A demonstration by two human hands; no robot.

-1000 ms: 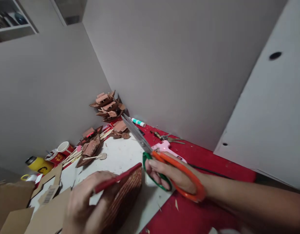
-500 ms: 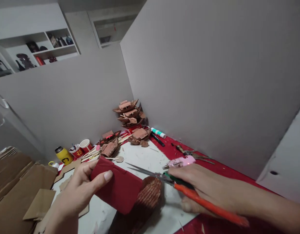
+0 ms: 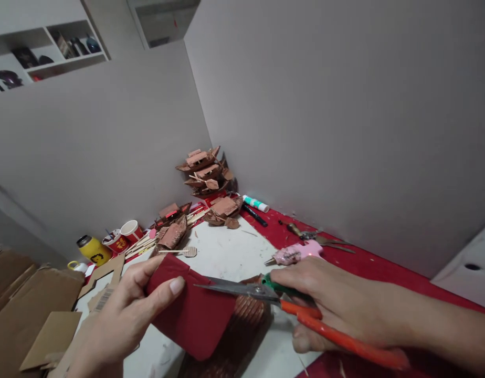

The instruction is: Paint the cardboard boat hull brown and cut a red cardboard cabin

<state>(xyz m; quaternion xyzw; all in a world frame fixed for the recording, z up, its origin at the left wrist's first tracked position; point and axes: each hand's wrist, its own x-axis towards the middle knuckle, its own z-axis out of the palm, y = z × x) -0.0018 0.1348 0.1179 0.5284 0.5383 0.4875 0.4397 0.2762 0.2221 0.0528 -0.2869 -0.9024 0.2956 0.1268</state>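
Observation:
Between the thumb and fingers of my left hand [image 3: 128, 307] is a piece of red card [image 3: 199, 320] with a small notch in its upper edge. My right hand [image 3: 321, 299] grips scissors [image 3: 246, 290] with one green and one orange handle. The blades lie over the card's upper right part, pointing left. Under and behind the card sits a brown ridged cardboard piece [image 3: 252, 315], partly hidden by the card and the scissors.
Model boats [image 3: 205, 173] are stacked in the corner, with more in front. A pink glue gun [image 3: 295, 253] and metal tools [image 3: 321, 239] lie at right. Cups [image 3: 130, 231], a yellow bottle [image 3: 93, 249] and cardboard [image 3: 33, 299] stand at left.
The scissors have moved left relative to the card, from beside its edge to over it. The background has shifted slightly up and left in view.

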